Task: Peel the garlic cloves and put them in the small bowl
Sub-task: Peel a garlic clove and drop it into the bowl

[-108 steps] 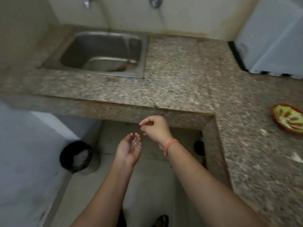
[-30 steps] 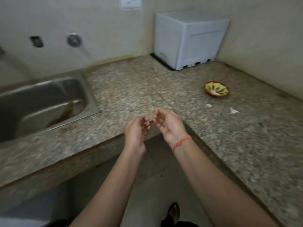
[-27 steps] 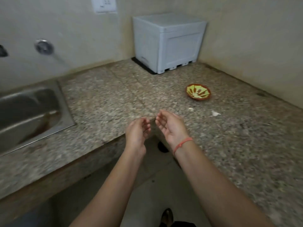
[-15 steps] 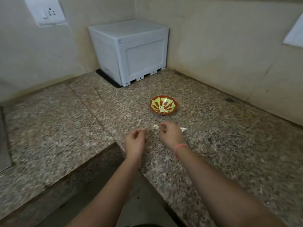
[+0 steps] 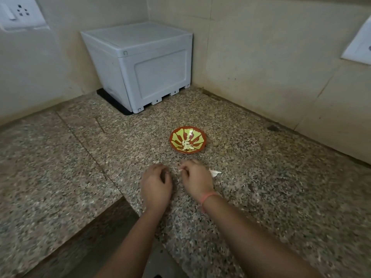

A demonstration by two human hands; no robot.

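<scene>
The small red bowl (image 5: 174,138) with a yellow-green pattern sits on the granite counter and holds several peeled garlic cloves (image 5: 187,146). My right hand (image 5: 197,180), with an orange band at the wrist, hovers just in front of the bowl. Its fingertips pinch a small white garlic piece (image 5: 180,170), of which only the tip shows. My left hand (image 5: 156,186) lies beside it, back up, fingers loosely curled down to the counter with nothing visible in them. A white scrap of garlic skin (image 5: 215,173) lies on the counter right of my right hand.
A grey plastic box (image 5: 140,63) stands in the far corner against the walls. The granite counter (image 5: 281,197) runs along the right wall, and its front edge steps back at the lower left. Wall sockets (image 5: 19,14) sit at the upper left and right.
The view swung from the sink and bin to the counter corner. My hands went from open palms up to lowered at the counter, and my right fingers closed on a white garlic piece.
</scene>
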